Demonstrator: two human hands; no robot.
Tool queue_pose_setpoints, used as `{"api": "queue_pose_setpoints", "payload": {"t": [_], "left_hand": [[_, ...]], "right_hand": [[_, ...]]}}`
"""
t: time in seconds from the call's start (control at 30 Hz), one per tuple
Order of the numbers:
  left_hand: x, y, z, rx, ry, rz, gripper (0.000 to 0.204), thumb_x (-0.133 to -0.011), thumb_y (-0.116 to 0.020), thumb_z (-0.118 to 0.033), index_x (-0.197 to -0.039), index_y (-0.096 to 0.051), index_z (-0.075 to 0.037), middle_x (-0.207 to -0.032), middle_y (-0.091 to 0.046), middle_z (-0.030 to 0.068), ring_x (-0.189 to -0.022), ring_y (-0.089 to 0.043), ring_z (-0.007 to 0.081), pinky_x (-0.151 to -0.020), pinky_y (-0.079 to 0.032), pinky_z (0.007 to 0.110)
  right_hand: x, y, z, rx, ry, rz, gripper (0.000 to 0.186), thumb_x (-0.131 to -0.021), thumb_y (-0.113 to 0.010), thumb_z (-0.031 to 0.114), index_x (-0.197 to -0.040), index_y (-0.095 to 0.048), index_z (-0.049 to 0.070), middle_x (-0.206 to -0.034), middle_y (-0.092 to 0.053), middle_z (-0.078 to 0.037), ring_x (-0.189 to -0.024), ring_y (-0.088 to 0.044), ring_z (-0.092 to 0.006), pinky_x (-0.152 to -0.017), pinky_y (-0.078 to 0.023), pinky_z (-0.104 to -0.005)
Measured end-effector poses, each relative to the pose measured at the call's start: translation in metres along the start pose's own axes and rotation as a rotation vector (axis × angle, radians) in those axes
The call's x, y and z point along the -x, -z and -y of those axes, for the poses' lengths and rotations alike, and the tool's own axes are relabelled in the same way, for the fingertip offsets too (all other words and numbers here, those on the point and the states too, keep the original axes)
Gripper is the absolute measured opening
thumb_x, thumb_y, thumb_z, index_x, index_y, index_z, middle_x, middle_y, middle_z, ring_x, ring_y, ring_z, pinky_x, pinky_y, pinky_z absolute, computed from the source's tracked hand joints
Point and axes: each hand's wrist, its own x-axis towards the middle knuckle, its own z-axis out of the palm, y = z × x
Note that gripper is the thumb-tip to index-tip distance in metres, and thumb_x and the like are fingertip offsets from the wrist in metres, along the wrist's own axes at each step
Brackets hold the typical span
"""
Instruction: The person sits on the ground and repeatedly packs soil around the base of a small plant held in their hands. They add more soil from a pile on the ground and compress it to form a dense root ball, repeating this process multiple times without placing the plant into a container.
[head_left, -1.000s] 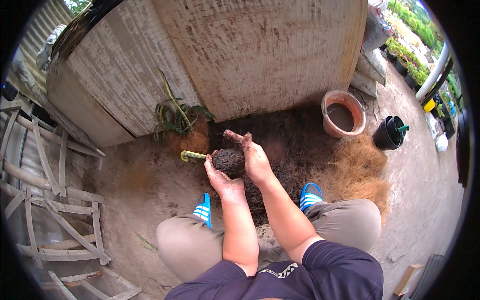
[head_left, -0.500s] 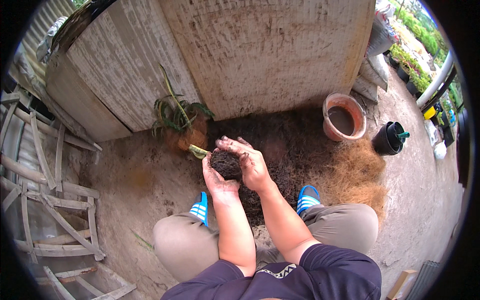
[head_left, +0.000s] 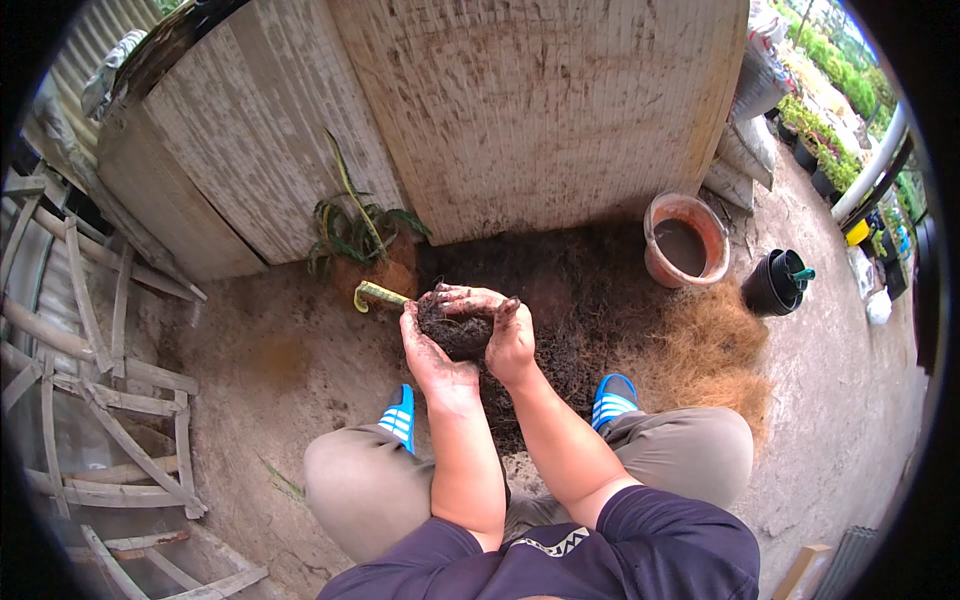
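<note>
Both hands are cupped round a dark ball of soil, held in the air above the ground. My left hand supports it from the left and below, palm against the soil. On the right and far side, my right hand curves its fingers over the ball. Both are coated with dirt. A yellow-green, curled plant leaf sticks out to the left past my left fingertips; its base is hidden by the hand and soil. Loose dark soil spreads on the ground beneath and beyond my hands.
A plant with a brown fibre-wrapped base leans by the panel. Brown fibre lies right of the soil, near a reddish pot and stacked black pots. Wooden frames stand at left.
The soil ball has turned in my hands, and the leaf now points more directly left and stands out further. My right fingers have shifted lower round the ball.
</note>
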Motion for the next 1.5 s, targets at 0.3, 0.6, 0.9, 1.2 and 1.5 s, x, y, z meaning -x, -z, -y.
{"api": "queue_pose_setpoints", "payload": {"t": [0.3,0.6,0.9,1.2,1.5], "left_hand": [[-0.010,-0.011,-0.005,-0.103,0.146,-0.173,0.022,-0.083,-0.050,-0.035,-0.087,-0.057,-0.015,-0.091,-0.060,0.0042,-0.088,-0.057,0.0255,-0.080,-0.045,0.047],[-0.008,-0.007,-0.012,-0.083,0.106,-0.152,0.033,-0.082,-0.043,-0.040,-0.093,-0.059,-0.013,-0.098,-0.061,0.0092,-0.090,-0.058,0.0313,-0.078,-0.044,0.052],[-0.015,0.002,-0.037,0.108,-0.052,-0.169,0.028,-0.083,-0.045,-0.041,-0.088,-0.058,-0.017,-0.092,-0.062,0.0046,-0.085,-0.059,0.0298,-0.072,-0.047,0.050],[-0.021,0.002,-0.037,0.176,-0.089,-0.232,0.029,-0.083,-0.046,-0.041,-0.091,-0.059,-0.016,-0.094,-0.062,0.0049,-0.087,-0.059,0.0298,-0.074,-0.046,0.051],[-0.011,-0.013,-0.021,0.008,-0.202,-0.131,0.027,-0.087,-0.047,-0.038,-0.090,-0.056,-0.013,-0.090,-0.060,0.0039,-0.086,-0.058,0.0252,-0.078,-0.047,0.045]], "right_hand": [[-0.019,0.013,0.013,-0.083,-0.065,-0.122,0.072,-0.092,-0.021,0.053,-0.101,-0.058,-0.008,-0.105,-0.060,-0.018,-0.104,-0.053,-0.0249,-0.096,-0.035,-0.0364],[-0.022,0.013,0.018,0.147,-0.163,-0.179,0.035,-0.094,-0.041,0.025,-0.097,-0.061,-0.004,-0.093,-0.063,-0.009,-0.086,-0.056,-0.0129,-0.080,-0.042,-0.0259],[-0.018,0.006,0.057,0.878,-0.477,0.412,0.025,-0.075,-0.062,0.022,-0.085,-0.063,-0.001,-0.084,-0.062,-0.020,-0.081,-0.061,-0.0335,-0.070,-0.048,-0.0367],[-0.017,0.034,0.045,0.939,-0.571,0.702,0.022,-0.075,-0.062,0.017,-0.087,-0.063,0.000,-0.081,-0.063,-0.018,-0.075,-0.062,-0.0289,-0.069,-0.047,-0.0343],[-0.023,0.084,0.024,1.424,-0.788,-0.319,0.062,-0.083,-0.050,0.047,-0.128,-0.040,0.007,-0.135,-0.037,-0.017,-0.126,-0.033,-0.0289,-0.099,-0.017,-0.0628]]}}
